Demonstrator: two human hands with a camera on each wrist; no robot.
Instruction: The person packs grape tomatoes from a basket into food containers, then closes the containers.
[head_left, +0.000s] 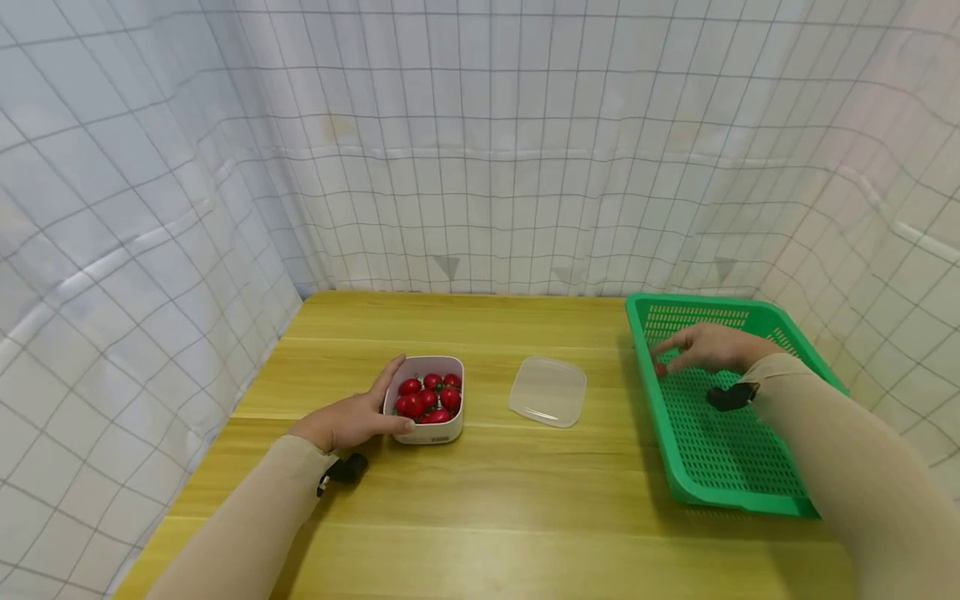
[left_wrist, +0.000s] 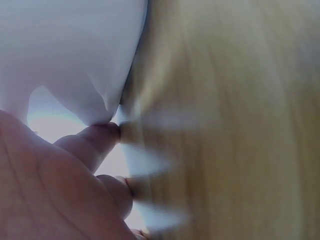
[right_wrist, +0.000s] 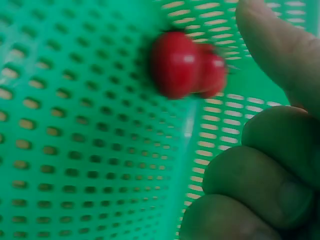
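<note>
At the left of the table, my left hand holds a white square plastic container, its thumb at the front rim and its index finger at the far left corner. Several cherry tomatoes lie inside. The left wrist view shows fingertips against the container's wall. My right hand reaches into a green plastic basket. Two cherry tomatoes lie against the basket's side, near the thumb and apart from the fingers, which hold nothing.
A translucent square lid lies flat on the wooden table between the container and the basket. White gridded curtains hang behind the table and along both sides.
</note>
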